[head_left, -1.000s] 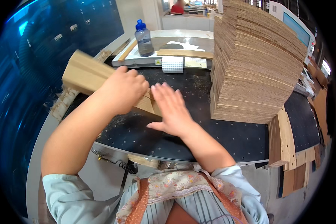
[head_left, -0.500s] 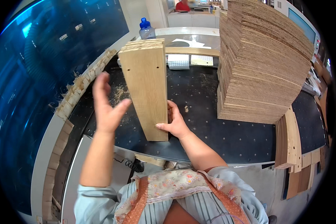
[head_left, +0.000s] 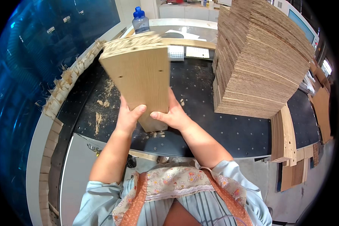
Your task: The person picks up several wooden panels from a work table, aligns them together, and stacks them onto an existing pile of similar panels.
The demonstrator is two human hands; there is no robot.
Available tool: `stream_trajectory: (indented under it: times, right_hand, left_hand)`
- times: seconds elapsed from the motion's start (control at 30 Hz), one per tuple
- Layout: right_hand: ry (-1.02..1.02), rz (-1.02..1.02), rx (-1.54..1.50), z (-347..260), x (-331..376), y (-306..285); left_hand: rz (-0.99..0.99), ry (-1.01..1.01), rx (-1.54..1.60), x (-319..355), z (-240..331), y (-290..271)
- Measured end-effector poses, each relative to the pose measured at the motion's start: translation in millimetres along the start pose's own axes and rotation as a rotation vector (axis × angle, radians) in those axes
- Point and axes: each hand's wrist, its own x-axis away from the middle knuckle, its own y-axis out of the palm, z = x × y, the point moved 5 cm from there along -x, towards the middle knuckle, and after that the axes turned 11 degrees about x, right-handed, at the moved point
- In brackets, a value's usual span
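A stack of light wooden boards stands on end in front of me, its front face showing two small drilled holes near the top. The upper ends of the boards are smeared by motion. My left hand grips the stack's left side, thumb across the front face. On the opposite side my right hand holds it too, thumb also on the front. The fingers of both hands are partly hidden behind the boards. Below them, the stack's lower end is close to the black work surface; whether it touches, I cannot tell.
A tall pile of particleboard panels stands to the right, with more wooden strips at the table edge. A blue-capped bottle is at the back. Sawdust lies left of the boards, near a bristly strip below a blue window.
My left hand has come in from the left and closed on the boards. The stack has risen toward me and tilted, while my right hand keeps its hold.
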Motion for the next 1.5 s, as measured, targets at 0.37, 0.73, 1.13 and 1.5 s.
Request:
stream_trajectory:
  times: [0.37,0.73,1.13,1.5]
  right_hand:
    - [0.086,0.091,0.013,-18,0,-30]
    - [0.116,0.182,-0.056,-38,14,-71]
    - [0.087,0.248,-0.059,-12,43,-75]
    - [0.065,0.295,-0.143,-25,36,-75]
  left_hand:
    - [-0.059,-0.100,0.222,-11,-12,38]
    - [-0.157,-0.082,0.179,-14,-35,82]
    - [-0.154,0.031,0.148,-3,-65,81]
    - [-0.217,0.060,0.131,-12,-46,88]
